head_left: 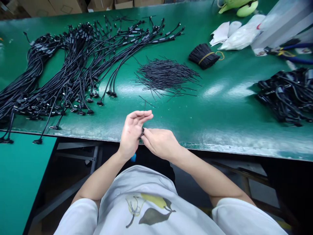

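Just over the table's front edge, my hands meet around a small piece of black cable (142, 132), most of it hidden by my fingers. My right hand (162, 143) is closed, its thumb and fingers pressed on the cable. Beside it, my left hand (131, 133) has its fingers stretched out and slightly bent, the palm turned toward the cable and touching my right fingertips. Beyond my hands lies a loose pile of thin black ties (167, 75), with a few strays nearer me. A bundle of black ties (204, 56), bound by a yellow band, lies farther back.
Many black cables (73, 68) with connectors spread over the left of the green table (220, 120). Coiled black cables (288, 94) are heaped at right. Behind them are blue-handled pliers (295, 60) and a white plastic bag (241, 37). Cardboard boxes (66, 6) stand behind the table.
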Demonstrator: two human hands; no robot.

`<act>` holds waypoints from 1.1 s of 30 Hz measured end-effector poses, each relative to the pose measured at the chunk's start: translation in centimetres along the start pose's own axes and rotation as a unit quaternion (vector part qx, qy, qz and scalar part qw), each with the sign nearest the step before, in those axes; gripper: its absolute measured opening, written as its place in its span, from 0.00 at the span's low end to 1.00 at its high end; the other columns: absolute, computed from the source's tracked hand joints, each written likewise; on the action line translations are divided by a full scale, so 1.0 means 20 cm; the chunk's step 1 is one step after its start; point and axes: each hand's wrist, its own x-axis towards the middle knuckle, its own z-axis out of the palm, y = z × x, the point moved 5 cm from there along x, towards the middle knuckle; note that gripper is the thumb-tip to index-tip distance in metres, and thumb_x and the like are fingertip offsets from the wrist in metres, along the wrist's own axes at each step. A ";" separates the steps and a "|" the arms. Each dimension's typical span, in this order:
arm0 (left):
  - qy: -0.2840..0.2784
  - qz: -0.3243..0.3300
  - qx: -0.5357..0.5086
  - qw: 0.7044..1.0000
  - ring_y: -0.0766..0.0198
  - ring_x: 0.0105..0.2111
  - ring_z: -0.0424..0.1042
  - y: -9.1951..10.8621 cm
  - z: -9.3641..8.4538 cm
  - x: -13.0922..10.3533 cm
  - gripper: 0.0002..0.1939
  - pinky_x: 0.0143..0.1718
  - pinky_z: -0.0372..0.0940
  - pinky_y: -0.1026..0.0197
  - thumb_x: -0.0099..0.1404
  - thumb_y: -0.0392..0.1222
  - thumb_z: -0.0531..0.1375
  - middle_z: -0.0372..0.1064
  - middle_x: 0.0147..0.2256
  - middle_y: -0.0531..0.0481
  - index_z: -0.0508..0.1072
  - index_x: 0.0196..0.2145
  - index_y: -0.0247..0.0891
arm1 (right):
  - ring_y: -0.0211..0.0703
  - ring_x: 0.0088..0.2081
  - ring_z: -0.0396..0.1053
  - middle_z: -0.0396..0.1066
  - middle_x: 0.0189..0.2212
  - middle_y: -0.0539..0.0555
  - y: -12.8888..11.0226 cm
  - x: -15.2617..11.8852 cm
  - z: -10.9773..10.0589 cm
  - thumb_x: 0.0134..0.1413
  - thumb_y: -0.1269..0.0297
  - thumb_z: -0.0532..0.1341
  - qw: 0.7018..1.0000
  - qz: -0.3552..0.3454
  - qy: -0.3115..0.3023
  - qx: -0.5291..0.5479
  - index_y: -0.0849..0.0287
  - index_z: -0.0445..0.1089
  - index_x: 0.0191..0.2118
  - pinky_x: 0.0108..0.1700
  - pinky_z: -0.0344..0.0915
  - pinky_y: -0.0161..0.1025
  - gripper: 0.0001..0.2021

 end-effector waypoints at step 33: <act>-0.077 0.018 0.413 0.907 0.52 0.58 0.66 -0.08 -0.21 0.03 0.22 0.61 0.57 0.45 0.68 0.48 0.55 0.67 0.57 0.44 0.63 0.58 0.46 | 0.44 0.35 0.66 0.71 0.35 0.60 1.05 -0.51 -0.31 0.66 0.54 0.50 0.849 0.467 -0.034 -0.246 0.62 0.68 0.41 0.34 0.55 0.37 0.17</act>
